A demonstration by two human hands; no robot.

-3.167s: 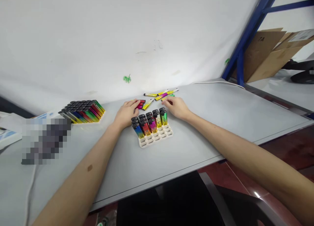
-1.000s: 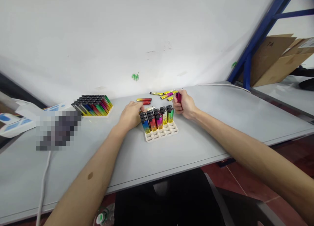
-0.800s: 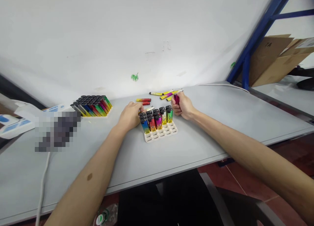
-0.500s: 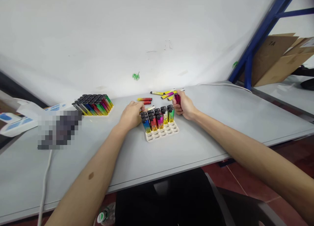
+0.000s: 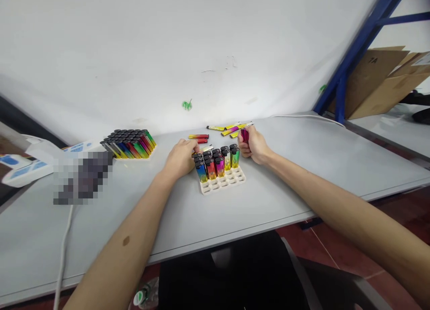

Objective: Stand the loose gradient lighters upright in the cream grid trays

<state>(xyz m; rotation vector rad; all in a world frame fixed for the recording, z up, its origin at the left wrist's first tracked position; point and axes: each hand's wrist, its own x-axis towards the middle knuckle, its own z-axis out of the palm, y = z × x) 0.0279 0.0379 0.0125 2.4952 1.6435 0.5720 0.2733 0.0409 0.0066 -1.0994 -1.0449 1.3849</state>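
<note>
**Rack part-filled, one lighter in my right grip**

Tabletop [image 5: 275,202], at the wall. Directly before me: a white, rectangular holder with rows of slots [image 5: 224,185]. Rear part occupied by upright, metallic-coloured lighters with black tops [image 5: 210,167]: blue, red, magenta, silver-yellow and green along the near edge of the group. Slots nearest me bare, so I judge the filling well begun but unfinished.

Right grip [image 5: 254,148]: fingers curled closed around a glossy magenta lighter [image 5: 245,135], raised just beyond the holder's right end, not in a slot. Left grip [image 5: 181,157]: low beside the holder's left rear, fingertips near a silver-white lighter lying flat [image 5: 207,148]; whether they pinch anything, cannot tell.

Left over, by my reckoning: that one, the red-and-yellow lighters [image 5: 199,136] behind, and the loose pile of mostly yellow lighters [image 5: 231,130]. Off left, a densely packed block of multicoloured lighters [image 5: 129,144] looks complete.
</note>
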